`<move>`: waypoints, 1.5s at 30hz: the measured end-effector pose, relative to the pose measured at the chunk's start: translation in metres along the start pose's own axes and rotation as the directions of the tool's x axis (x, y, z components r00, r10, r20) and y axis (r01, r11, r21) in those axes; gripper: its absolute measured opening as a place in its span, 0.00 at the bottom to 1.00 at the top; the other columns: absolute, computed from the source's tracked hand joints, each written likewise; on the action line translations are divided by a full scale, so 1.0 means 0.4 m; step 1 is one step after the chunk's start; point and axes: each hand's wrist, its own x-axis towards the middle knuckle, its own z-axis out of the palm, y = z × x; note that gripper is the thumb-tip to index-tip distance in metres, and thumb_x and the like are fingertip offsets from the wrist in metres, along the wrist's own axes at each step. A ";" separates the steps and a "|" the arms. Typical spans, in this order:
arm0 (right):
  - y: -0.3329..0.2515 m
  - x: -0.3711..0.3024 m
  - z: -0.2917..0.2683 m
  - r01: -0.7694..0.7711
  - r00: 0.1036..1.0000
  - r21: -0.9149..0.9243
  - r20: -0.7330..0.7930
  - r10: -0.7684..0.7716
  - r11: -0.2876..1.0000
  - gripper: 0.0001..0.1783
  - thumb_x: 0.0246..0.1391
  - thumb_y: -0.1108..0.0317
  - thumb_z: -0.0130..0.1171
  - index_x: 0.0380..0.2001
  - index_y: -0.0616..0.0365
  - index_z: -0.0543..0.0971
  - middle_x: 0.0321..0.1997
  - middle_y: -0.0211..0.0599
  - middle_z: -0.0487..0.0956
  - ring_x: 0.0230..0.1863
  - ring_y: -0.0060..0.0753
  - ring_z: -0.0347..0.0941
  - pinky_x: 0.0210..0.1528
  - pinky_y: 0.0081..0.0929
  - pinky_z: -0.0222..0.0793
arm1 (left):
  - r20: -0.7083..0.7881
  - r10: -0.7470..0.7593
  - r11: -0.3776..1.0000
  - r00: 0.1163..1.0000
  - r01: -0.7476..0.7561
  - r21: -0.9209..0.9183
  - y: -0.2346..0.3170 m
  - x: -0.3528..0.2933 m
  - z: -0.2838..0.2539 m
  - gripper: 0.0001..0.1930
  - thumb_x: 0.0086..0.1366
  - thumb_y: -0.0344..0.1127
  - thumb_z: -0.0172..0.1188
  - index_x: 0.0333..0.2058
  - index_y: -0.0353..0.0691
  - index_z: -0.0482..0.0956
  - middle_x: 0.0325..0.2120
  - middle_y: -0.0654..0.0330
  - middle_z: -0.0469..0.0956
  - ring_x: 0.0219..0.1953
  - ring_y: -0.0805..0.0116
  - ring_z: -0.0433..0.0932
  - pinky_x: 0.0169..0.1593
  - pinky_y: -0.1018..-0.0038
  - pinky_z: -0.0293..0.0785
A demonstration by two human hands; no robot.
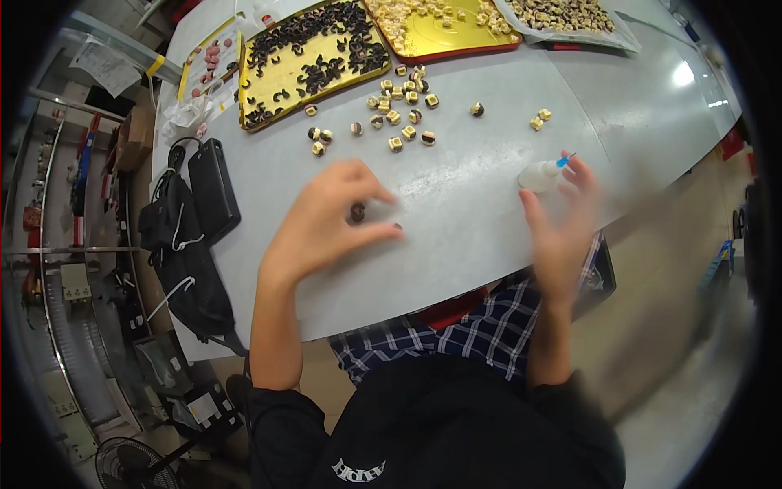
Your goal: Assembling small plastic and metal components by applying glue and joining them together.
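My left hand (322, 216) is over the table, thumb and forefinger spread apart. In the gap between them shows a small dark curled piece (357, 213); whether it lies in the palm or on the table I cannot tell. A small dark spot is at the thumb tip. My right hand (562, 224), slightly blurred, has its thumb and fingers apart beside a small white squeeze bottle (538, 176) with a blue nozzle. Its fingertips come close to the nozzle; contact is unclear. Beyond my hands lie several small cream-and-dark cube-like pieces (394, 117).
Along the far side stand a yellow tray of dark curled pieces (281, 75), a gold tray of cream pieces (444, 37) and a lined tray of two-tone pieces (562, 16). At left lie a black box-shaped device (214, 191), a black pouch (183, 253) and cords. Shelving (77, 285) stands beyond.
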 end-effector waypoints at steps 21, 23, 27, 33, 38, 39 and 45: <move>0.045 -0.001 0.015 -0.227 0.957 0.189 0.227 0.183 0.955 0.17 0.59 0.70 0.49 0.50 0.63 0.66 0.43 0.43 0.76 0.41 0.29 0.71 0.47 0.23 0.65 | 0.313 0.001 0.994 0.950 0.033 -0.101 0.041 -0.011 0.033 0.07 0.48 0.23 0.63 0.25 0.33 0.73 0.26 0.59 0.73 0.28 0.67 0.74 0.33 0.74 0.71; 0.045 -0.002 0.012 -0.250 0.954 0.201 0.220 0.205 0.947 0.17 0.59 0.69 0.48 0.51 0.63 0.65 0.43 0.43 0.76 0.42 0.28 0.71 0.47 0.23 0.65 | 0.309 -0.003 0.994 0.951 0.035 -0.100 0.042 -0.009 0.034 0.07 0.48 0.23 0.63 0.27 0.34 0.75 0.25 0.59 0.73 0.28 0.67 0.75 0.33 0.75 0.71; 0.044 0.000 0.000 -0.252 0.956 0.213 0.209 0.207 0.944 0.18 0.61 0.68 0.47 0.53 0.61 0.64 0.44 0.41 0.76 0.42 0.26 0.70 0.47 0.22 0.64 | 0.132 0.023 0.982 0.991 0.003 -0.190 0.040 -0.010 0.064 0.09 0.49 0.23 0.63 0.32 0.38 0.80 0.24 0.59 0.74 0.27 0.69 0.76 0.31 0.77 0.72; 0.052 0.001 -0.006 -0.127 0.981 0.180 0.170 0.096 0.976 0.20 0.62 0.65 0.45 0.55 0.60 0.62 0.50 0.41 0.73 0.42 0.25 0.70 0.47 0.20 0.64 | -0.001 0.009 0.952 1.000 -0.008 -0.306 0.044 0.004 0.081 0.09 0.50 0.23 0.63 0.33 0.38 0.82 0.29 0.60 0.77 0.29 0.71 0.77 0.30 0.78 0.73; 0.032 -0.001 -0.013 -0.229 0.966 0.290 0.184 0.180 0.929 0.21 0.61 0.67 0.39 0.57 0.62 0.61 0.43 0.39 0.73 0.32 0.22 0.69 0.40 0.20 0.65 | -0.073 -0.081 0.837 0.994 0.028 -0.547 0.057 0.006 0.099 0.10 0.51 0.18 0.61 0.33 0.35 0.82 0.33 0.56 0.78 0.32 0.73 0.78 0.34 0.80 0.75; 0.028 -0.001 -0.015 -0.228 0.967 0.290 0.181 0.181 0.929 0.21 0.61 0.67 0.39 0.57 0.62 0.61 0.43 0.39 0.73 0.32 0.22 0.69 0.40 0.20 0.65 | -0.082 -0.124 0.774 0.989 0.045 -0.631 0.059 0.006 0.102 0.09 0.51 0.18 0.61 0.33 0.34 0.82 0.35 0.55 0.79 0.33 0.72 0.78 0.35 0.80 0.75; 0.005 -0.009 0.003 -0.340 0.928 0.583 0.332 0.166 0.738 0.23 0.62 0.65 0.40 0.58 0.64 0.58 0.43 0.46 0.73 0.31 0.25 0.69 0.38 0.23 0.65 | -0.024 -0.197 0.628 0.980 0.107 -0.771 0.059 0.009 0.103 0.08 0.53 0.19 0.60 0.32 0.34 0.81 0.35 0.54 0.78 0.38 0.69 0.78 0.43 0.76 0.78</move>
